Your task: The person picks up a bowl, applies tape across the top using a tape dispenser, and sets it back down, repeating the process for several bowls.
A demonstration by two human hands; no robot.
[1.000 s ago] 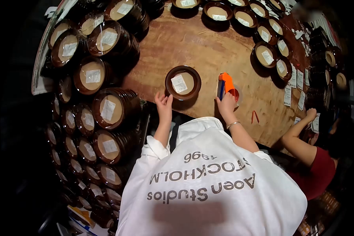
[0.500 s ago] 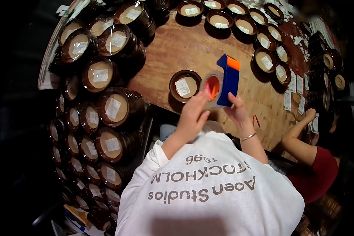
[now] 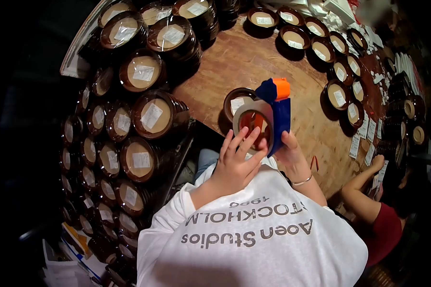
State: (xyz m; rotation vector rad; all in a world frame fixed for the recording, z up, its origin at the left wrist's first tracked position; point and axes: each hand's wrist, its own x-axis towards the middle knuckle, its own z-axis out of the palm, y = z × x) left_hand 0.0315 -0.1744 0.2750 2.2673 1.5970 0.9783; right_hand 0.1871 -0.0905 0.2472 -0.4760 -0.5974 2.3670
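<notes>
My right hand grips a blue tape dispenser with an orange piece at its top, holding it upright above the table's near edge. A wide roll of clear tape sits on the dispenser's left side. My left hand has its fingers spread, with the fingertips against the roll's open middle; its thumb side is partly hidden. Just behind the roll, a brown bowl with a white label stands on the table, partly covered by the roll.
Tall stacks of labelled brown bowls crowd the left. More bowls stand at the back and right of the wooden table. Label strips lie near the right edge. Another person's arm works there.
The dispenser has come closer to my body and turned, so the roll's side faces me more. My left fingers have spread apart over the roll. The whole view has shifted slightly.
</notes>
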